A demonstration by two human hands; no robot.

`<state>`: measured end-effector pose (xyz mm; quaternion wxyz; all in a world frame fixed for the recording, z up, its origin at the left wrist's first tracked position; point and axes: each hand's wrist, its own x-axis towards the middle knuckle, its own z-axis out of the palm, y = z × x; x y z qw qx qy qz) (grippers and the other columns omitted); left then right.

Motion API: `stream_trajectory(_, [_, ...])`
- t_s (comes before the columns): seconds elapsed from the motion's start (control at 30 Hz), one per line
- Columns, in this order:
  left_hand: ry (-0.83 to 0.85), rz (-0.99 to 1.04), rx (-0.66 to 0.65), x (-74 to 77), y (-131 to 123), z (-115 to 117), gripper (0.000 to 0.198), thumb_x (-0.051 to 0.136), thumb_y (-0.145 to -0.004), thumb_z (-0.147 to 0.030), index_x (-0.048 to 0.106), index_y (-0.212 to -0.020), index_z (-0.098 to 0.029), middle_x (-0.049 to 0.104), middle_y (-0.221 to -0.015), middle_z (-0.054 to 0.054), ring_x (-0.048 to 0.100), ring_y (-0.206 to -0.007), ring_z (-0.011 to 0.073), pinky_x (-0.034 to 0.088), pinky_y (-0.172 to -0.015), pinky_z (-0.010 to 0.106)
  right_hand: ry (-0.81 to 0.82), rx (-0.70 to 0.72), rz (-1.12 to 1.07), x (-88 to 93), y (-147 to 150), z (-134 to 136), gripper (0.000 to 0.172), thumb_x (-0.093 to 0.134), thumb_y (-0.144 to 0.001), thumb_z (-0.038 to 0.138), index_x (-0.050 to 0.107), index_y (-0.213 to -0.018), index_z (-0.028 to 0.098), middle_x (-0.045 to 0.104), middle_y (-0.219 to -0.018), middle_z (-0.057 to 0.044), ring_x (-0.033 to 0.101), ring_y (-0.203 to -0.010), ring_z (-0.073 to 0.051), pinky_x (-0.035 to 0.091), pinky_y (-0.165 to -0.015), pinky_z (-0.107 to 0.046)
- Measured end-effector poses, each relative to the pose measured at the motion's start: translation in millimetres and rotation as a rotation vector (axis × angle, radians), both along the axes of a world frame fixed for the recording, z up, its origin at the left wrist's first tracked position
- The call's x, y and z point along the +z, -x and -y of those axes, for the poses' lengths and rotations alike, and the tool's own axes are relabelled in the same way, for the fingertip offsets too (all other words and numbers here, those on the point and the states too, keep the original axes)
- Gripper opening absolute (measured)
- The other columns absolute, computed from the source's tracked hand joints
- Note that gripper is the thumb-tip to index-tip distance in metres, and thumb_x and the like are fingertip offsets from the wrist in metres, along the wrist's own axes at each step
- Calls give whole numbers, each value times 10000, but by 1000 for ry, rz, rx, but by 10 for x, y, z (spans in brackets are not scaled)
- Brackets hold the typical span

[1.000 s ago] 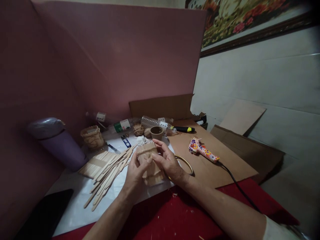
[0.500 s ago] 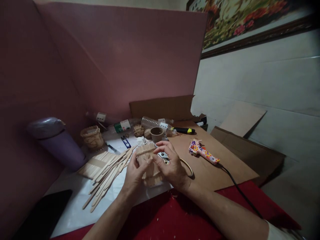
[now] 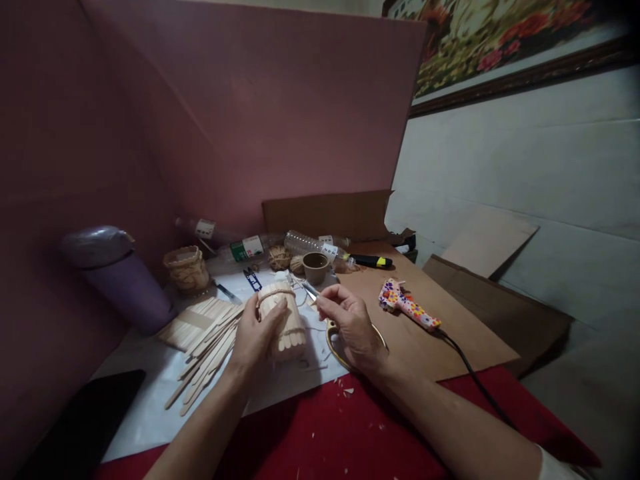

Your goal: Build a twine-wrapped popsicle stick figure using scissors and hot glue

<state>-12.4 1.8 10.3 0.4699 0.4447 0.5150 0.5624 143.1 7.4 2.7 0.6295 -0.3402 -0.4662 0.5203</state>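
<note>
My left hand (image 3: 256, 332) is wrapped round a small holder of craft sticks (image 3: 283, 320), tilted, with twine bands near its top and bottom. The thumb presses on its side, by the upper band. To the right, my right hand (image 3: 353, 327) has its fingers closed on a pair of scissors with gold handles (image 3: 331, 340). Their blades point away and to the left, past the fingertips; the pivot is hidden by the hand. Loose craft sticks (image 3: 207, 367) lie fanned out left of my left hand.
Behind the hands stand a brown cup (image 3: 315, 268), twine balls (image 3: 279, 257) and plastic bottles (image 3: 247, 248). A flowered glue gun (image 3: 407, 307) with a cord lies on cardboard at right. At left are a purple tumbler (image 3: 123, 290), a decorated pot (image 3: 187, 269) and snips (image 3: 253, 280).
My right hand has left the stick holder and closed on the scissors to its right. My left hand has tilted the holder and shifted it slightly left.
</note>
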Motion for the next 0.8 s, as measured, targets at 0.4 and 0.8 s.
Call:
stream_trajectory(0.4, [-518, -353, -60, 86, -93, 226, 91, 675, -771, -300, 721, -736, -229, 661, -766, 44, 579, -783, 212, 453, -740, 308, -30, 162, -71, -17, 109, 129, 162, 701, -748, 309, 597, -734, 185, 579, -656, 41, 526, -603, -108, 429, -637, -260])
stream_trajectory(0.8, [-299, 115, -26, 167, -59, 208, 146, 710, -733, -284, 675, -709, -145, 719, -747, 59, 607, -546, 120, 436, -478, 207, -198, -239, 1396, 201, -431, 216, 71, 631, -769, 188, 566, -745, 200, 600, -810, -92, 553, -760, -242, 384, -671, -360])
